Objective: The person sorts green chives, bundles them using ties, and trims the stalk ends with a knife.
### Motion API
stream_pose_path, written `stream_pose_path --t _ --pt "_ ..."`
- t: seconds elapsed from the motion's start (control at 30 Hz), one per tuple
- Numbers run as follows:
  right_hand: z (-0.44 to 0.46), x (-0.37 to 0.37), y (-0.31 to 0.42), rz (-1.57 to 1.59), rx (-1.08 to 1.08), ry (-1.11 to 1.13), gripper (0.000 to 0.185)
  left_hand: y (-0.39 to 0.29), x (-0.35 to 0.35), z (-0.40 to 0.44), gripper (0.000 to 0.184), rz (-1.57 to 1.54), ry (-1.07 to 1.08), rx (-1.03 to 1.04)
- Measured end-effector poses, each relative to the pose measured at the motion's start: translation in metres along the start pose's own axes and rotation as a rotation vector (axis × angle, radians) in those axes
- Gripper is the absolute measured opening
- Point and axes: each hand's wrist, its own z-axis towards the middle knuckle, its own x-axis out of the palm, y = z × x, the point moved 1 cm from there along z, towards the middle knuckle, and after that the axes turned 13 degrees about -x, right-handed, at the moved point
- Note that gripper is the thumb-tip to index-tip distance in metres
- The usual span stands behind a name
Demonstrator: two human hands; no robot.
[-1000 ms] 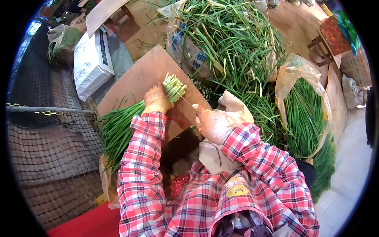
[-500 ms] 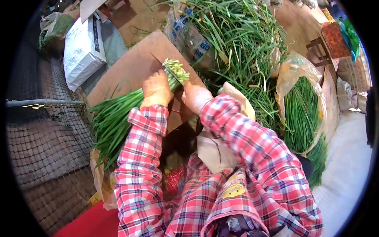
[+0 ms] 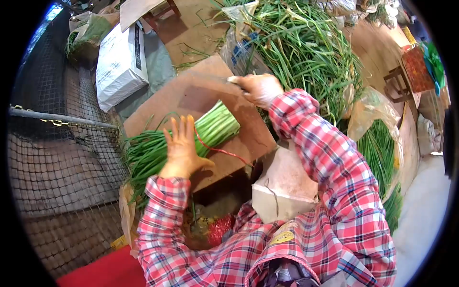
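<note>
A bundle of garlic chives point(image 3: 217, 125) lies across a brown board point(image 3: 201, 86), its pale cut ends pointing right and its green leaves hanging left. My left hand point(image 3: 181, 148) is spread open over the leafy part, with its fingertips near the stems. A thin red tie point(image 3: 222, 151) runs from the bundle toward the board's right edge. My right hand point(image 3: 262, 90) grips a knife point(image 3: 233, 80) above the far edge of the board. The blade points left and is blurred.
A large heap of loose green stalks point(image 3: 306, 52) lies at the far right. Beside it, a plastic bag point(image 3: 377, 115) holds more greens. A white package point(image 3: 122, 64) stands at the back left, and black netting point(image 3: 62, 167) hangs along the left. Red material point(image 3: 217, 229) shows below the board.
My right hand has moved the knife up and away from the stem ends. My left hand has let go of the bundle and spread its fingers. The pale trimmed ends no longer sit at the bundle's tip.
</note>
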Motion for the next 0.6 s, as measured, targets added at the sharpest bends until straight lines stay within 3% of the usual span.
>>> stream_pose_path --t 0.07,0.13,0.2,0.27,0.33,0.37,0.4,0.47,0.53,0.6 --pt "0.047 0.002 0.006 -0.018 -0.06 0.195 0.034 -0.003 0.005 0.0 0.135 -0.015 0.001 -0.036" --pt "0.078 0.012 0.015 -0.045 -0.24 0.209 0.031 0.003 0.02 0.007 0.127 -0.009 -0.084 -0.036" --pt "0.102 0.056 0.009 -0.06 -0.203 0.181 0.03 0.006 0.019 0.014 0.117 -0.085 -0.032 -0.051" --pt "0.094 0.053 0.005 -0.079 -0.151 0.215 0.029 0.008 0.015 0.019 0.107 -0.158 -0.018 -0.074" --pt "0.066 0.033 -0.007 0.11 -0.02 -0.025 0.026 0.014 0.007 0.029 0.101 -0.291 0.061 -0.067" --pt "0.048 0.018 -0.007 0.271 0.238 0.067 0.024 0.013 -0.001 0.03 0.095 -0.275 0.079 -0.093" --pt "0.023 0.008 -0.008 0.533 0.298 -0.039 0.028 0.015 -0.006 0.032 0.092 -0.316 0.065 -0.068" --pt "-0.015 -0.011 0.004 0.608 0.443 0.172 0.049 0.013 -0.017 0.034 0.089 -0.343 0.09 -0.076" --pt "-0.048 -0.032 0.03 0.683 0.442 0.241 0.065 0.002 -0.032 0.029 0.09 -0.36 0.09 -0.038" --pt "-0.063 -0.038 0.058 0.464 0.427 0.263 0.072 -0.016 -0.045 0.016 0.091 -0.375 0.094 0.008"
